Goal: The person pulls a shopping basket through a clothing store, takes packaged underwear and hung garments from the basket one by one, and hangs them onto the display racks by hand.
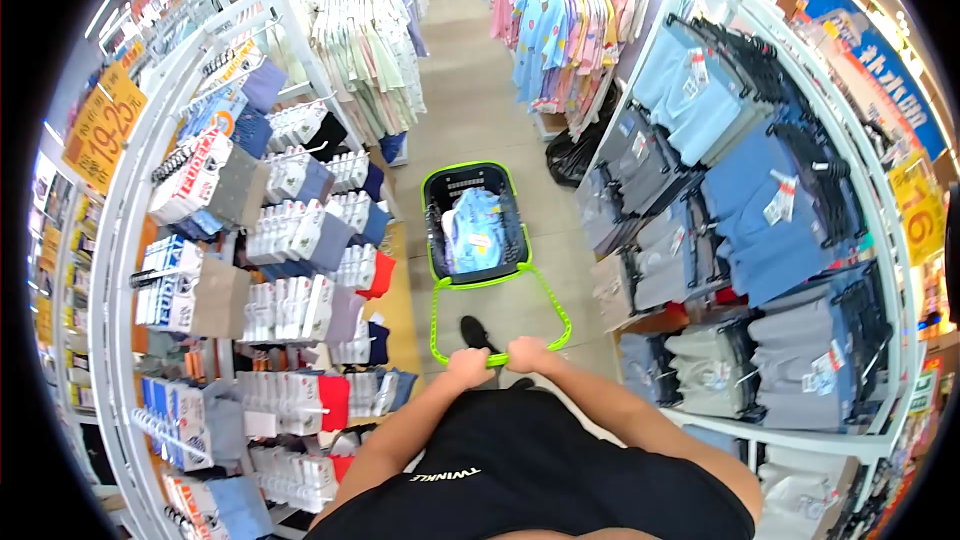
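Both of my hands grip the green handle of a shopping cart with a black basket (433,240) on the aisle floor in front of me. My left hand (469,367) is closed around the left part of the bar, and my right hand (529,352) around the part just to its right. Folded blue printed clothing (478,228) lies inside the basket, with something whitish beside it. The green handle (560,305) reaches from the basket's near rim back to my body. One black shoe (474,331) shows below the bar.
Packaged underwear (290,310) hangs on a shelf rack close on the left. Trousers on hangers (770,210) fill the right rack. Ahead, the tiled aisle (455,90) runs between clothes rails with pastel pyjamas (570,30). A black plastic bag (575,155) sits at the right rack's foot.
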Demonstrator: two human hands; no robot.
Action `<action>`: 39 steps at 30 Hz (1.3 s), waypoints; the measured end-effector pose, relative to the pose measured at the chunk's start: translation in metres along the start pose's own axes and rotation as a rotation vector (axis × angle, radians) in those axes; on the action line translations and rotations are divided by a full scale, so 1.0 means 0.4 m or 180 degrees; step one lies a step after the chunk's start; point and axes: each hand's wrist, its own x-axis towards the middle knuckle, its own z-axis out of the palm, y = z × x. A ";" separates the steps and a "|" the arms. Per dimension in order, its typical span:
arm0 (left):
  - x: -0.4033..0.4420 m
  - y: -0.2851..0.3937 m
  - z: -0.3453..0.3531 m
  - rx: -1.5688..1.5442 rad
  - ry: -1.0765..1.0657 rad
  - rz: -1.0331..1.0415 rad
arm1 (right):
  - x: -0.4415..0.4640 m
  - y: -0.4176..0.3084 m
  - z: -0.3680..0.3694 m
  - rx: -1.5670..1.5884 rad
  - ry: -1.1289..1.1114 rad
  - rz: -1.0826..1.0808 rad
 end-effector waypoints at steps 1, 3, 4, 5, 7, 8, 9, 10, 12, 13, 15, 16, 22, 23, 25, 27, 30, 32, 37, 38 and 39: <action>-0.017 -0.004 0.008 0.0047 0.0044 0.0004 | -0.012 -0.018 0.005 0.0018 0.0036 0.0055; -0.055 -0.012 0.023 0.0084 0.0028 -0.0023 | -0.022 -0.051 0.038 0.0052 0.0011 0.0026; -0.068 -0.016 0.028 0.0058 0.0041 -0.0007 | -0.023 -0.062 0.049 0.0028 -0.0030 0.0050; -0.078 -0.016 0.034 0.0090 0.0084 -0.0037 | -0.026 -0.071 0.059 0.0010 0.0007 0.0005; -0.097 -0.013 0.050 0.0060 0.0104 -0.0202 | -0.038 -0.083 0.092 0.0048 -0.0002 -0.0075; -0.104 -0.015 0.056 0.0047 0.0084 -0.0252 | -0.038 -0.084 0.111 0.0069 0.0035 -0.0157; -0.109 -0.015 0.057 0.0132 -0.0197 -0.0311 | -0.031 -0.076 0.143 0.0091 0.0059 -0.0232; -0.113 -0.017 0.066 0.0172 -0.0416 -0.0385 | -0.036 -0.075 0.157 0.0127 0.0059 -0.0289; -0.113 -0.015 0.091 0.0177 -0.0606 -0.0464 | -0.051 -0.051 0.172 0.0146 0.0081 -0.0462; -0.113 -0.017 0.104 0.0162 -0.0657 -0.0461 | -0.060 -0.036 0.176 0.0200 0.0105 -0.0617; -0.099 -0.028 0.124 0.0117 -0.0676 -0.0452 | -0.070 -0.006 0.161 0.0128 0.0053 -0.0584; -0.090 -0.033 0.135 0.0165 -0.0798 -0.0412 | -0.078 0.010 0.145 0.0004 -0.0158 -0.0471; -0.038 -0.026 0.106 0.0129 -0.1266 -0.0218 | -0.048 0.125 0.163 -0.0493 -0.0478 -0.0389; -0.034 -0.026 0.103 0.0113 -0.1282 -0.0181 | -0.044 0.127 0.165 -0.0508 -0.0499 -0.0368; -0.017 -0.043 0.116 0.0060 -0.1283 -0.0133 | -0.035 0.127 0.162 -0.0548 -0.0635 -0.0179; 0.016 -0.078 0.126 0.0011 -0.1278 0.0171 | -0.018 0.125 0.152 -0.0538 -0.0707 -0.0108; 0.050 -0.111 0.071 -0.0020 -0.1276 0.0177 | 0.020 0.110 0.106 -0.0422 -0.0709 -0.0068; 0.071 -0.145 0.033 -0.0059 -0.1262 0.0120 | 0.066 0.099 0.069 -0.0424 -0.0720 -0.0087; 0.159 -0.244 -0.043 -0.0137 -0.1414 -0.0222 | 0.209 0.080 -0.024 -0.0558 -0.0876 -0.0063; 0.177 -0.266 -0.042 -0.0262 -0.1413 -0.0350 | 0.240 0.073 -0.045 -0.0528 -0.0920 0.0006; 0.200 -0.307 -0.013 -0.0253 -0.1213 -0.0312 | 0.269 0.069 -0.062 -0.0588 -0.0878 -0.0042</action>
